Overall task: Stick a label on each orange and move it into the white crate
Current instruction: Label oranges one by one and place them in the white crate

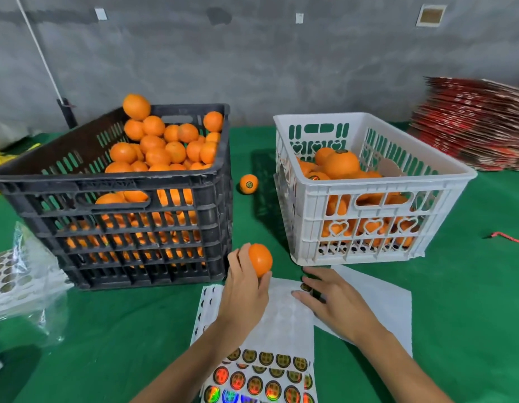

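My left hand (243,282) grips one orange (260,259), fingers curled round it, above the near edge of the label sheet (281,318), between the black crate (121,196) and the white crate (366,187). No sticker shows on the face of this orange turned towards me; being round, it shows no clear long axis, and I cannot make out its stem end.

My right hand (336,301) lies flat with fingers spread on the sheet, fingertips at a single round label (305,287).

The printed labels (261,379) on the sheet nearest me are round, gold-rimmed and holographic; their writing is too small to read.

A loose orange (248,184) on the green table (470,286) between the crates carries a sticker facing me. Labelled oranges (339,164) lie heaped in the white crate, one sticker facing up.
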A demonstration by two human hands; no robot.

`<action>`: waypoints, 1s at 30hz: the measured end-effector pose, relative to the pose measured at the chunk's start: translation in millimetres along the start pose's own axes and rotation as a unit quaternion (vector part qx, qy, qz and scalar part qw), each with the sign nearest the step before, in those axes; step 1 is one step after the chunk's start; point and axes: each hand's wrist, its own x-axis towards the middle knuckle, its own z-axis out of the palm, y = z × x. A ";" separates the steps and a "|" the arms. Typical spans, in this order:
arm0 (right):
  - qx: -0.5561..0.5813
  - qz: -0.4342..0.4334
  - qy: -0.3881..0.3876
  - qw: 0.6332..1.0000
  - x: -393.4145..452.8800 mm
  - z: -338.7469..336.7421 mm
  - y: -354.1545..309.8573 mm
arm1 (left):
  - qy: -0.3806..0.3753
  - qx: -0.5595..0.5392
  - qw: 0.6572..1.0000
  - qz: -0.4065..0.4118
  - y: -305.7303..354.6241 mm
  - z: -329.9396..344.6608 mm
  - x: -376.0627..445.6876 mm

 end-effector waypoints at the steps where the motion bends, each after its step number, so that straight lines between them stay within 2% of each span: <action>1: -0.001 -0.002 0.006 1.000 0.3 0.9 0.3 | 0.001 0.000 1.000 -0.004 0.1 -0.1 0.0; 11: -0.006 -0.043 -0.021 0.999 -3.6 -5.7 3.7 | -0.008 -0.003 1.000 -0.007 -0.7 -1.2 -0.9; 17: -0.063 -0.068 -0.018 0.996 -3.0 -9.1 -1.4 | -0.012 -0.003 1.000 -0.009 -1.3 -2.9 -2.8; 22: -0.047 -0.071 0.026 0.996 -3.6 -6.5 -5.6 | -0.015 -0.003 1.000 -0.012 -1.4 -4.0 -2.6; 26: 0.048 -0.006 0.051 0.998 -4.0 -7.3 -2.5 | -0.020 -0.004 1.000 -0.013 -1.6 -5.2 -3.3; 28: 0.113 0.036 0.094 0.989 -3.6 -9.5 -3.2 | -0.021 -0.009 1.000 -0.005 -0.1 -6.8 -3.7; 30: 0.120 0.052 0.162 0.978 0.2 -13.1 -12.8 | -0.023 -0.018 1.000 0.005 1.7 -8.2 -3.3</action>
